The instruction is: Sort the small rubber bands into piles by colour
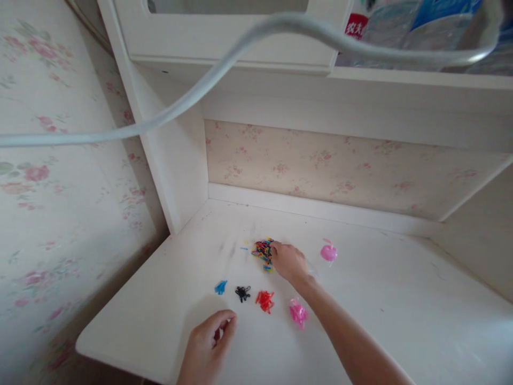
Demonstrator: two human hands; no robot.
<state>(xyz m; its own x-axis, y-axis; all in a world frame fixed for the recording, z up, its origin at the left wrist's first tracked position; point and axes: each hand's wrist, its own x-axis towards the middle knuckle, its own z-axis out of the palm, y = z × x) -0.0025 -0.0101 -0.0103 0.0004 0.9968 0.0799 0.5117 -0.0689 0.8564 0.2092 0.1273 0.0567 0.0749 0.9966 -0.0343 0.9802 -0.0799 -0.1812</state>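
Observation:
A mixed pile of small multicoloured loops (262, 249), like hair elastics, lies towards the back of the white desk. My right hand (289, 261) reaches over the pile's right edge, fingers pinched together; what they hold is hidden. Nearer me lie sorted heaps: blue loops (220, 287), black loops (242, 293), red loops (265, 301) and pink loops (298, 313). Just in front of the blue and black heaps, my left hand (214, 334) is closed, thumb tip against the forefinger. Anything in that pinch is too small to make out.
A pink apple-shaped case (329, 252) sits right of my right hand. The white desk (385, 299) has a rounded front-left corner. A white cable (224, 59) crosses the upper view. Above hangs a cabinet (236, 45), with plastic bottles (436, 27) on its shelf.

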